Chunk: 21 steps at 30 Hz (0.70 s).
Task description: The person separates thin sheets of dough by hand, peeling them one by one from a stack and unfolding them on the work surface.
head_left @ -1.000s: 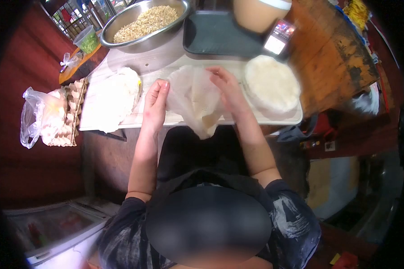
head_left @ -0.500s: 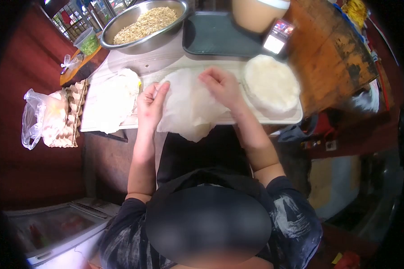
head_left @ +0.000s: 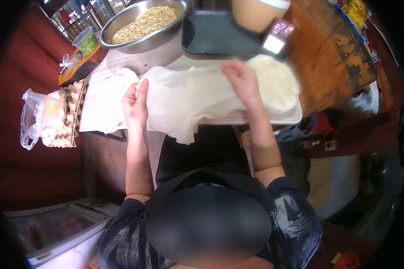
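Note:
Thin, pale spring roll wrappers [head_left: 175, 94] stretch between my hands over the white board [head_left: 260, 117], their lower edge hanging past its front. My left hand [head_left: 135, 104] pinches the left end between thumb and fingers. At the right end, my right hand [head_left: 242, 85] is closed on the wrapper, slightly blurred. A round stack of wrappers [head_left: 274, 85] sits just beyond my right hand. Left of my left hand lies a pile of separated wrappers [head_left: 105, 105], washed out by bright light.
A steel bowl [head_left: 134, 48] of pale shredded filling [head_left: 146, 24] stands at the back left, beside a dark tray [head_left: 211, 33]. A tan container [head_left: 258, 15] and a small box [head_left: 278, 36] are behind the stack. Egg cartons [head_left: 75, 112] edge the left side.
My hands have moved apart, the left going left and the right going right. The wrapper between them has spread from a bunched sheet into a wide strip.

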Each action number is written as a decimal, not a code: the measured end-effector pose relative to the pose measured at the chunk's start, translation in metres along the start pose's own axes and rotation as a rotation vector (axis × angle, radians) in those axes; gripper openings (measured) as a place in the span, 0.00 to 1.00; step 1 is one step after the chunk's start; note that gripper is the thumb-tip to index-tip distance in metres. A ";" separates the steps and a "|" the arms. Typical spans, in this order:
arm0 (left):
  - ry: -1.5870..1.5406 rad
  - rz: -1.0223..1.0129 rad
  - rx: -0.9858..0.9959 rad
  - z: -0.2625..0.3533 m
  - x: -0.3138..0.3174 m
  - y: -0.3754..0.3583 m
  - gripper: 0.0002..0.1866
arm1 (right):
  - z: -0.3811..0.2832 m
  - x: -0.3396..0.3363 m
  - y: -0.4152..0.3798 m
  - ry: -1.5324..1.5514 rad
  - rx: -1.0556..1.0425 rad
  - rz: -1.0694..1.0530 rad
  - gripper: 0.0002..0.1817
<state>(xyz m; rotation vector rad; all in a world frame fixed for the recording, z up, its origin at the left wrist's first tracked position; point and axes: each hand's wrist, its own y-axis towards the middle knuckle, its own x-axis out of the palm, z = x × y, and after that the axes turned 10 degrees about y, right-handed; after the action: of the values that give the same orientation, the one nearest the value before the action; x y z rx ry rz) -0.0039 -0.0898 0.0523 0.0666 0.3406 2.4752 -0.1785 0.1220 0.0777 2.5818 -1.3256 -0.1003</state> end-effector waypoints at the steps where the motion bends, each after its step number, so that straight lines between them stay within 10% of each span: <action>1: 0.024 0.002 0.010 0.001 -0.002 0.001 0.10 | 0.000 -0.003 0.000 -0.001 0.000 0.000 0.09; 21: 0.247 0.069 0.059 -0.022 -0.013 0.019 0.09 | 0.004 -0.026 0.009 -0.297 -0.187 0.076 0.12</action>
<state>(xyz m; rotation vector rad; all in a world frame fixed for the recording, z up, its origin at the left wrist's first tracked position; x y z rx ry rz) -0.0075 -0.1171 0.0369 -0.2084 0.5235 2.5458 -0.2018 0.1373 0.0747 2.4231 -1.4323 -0.5858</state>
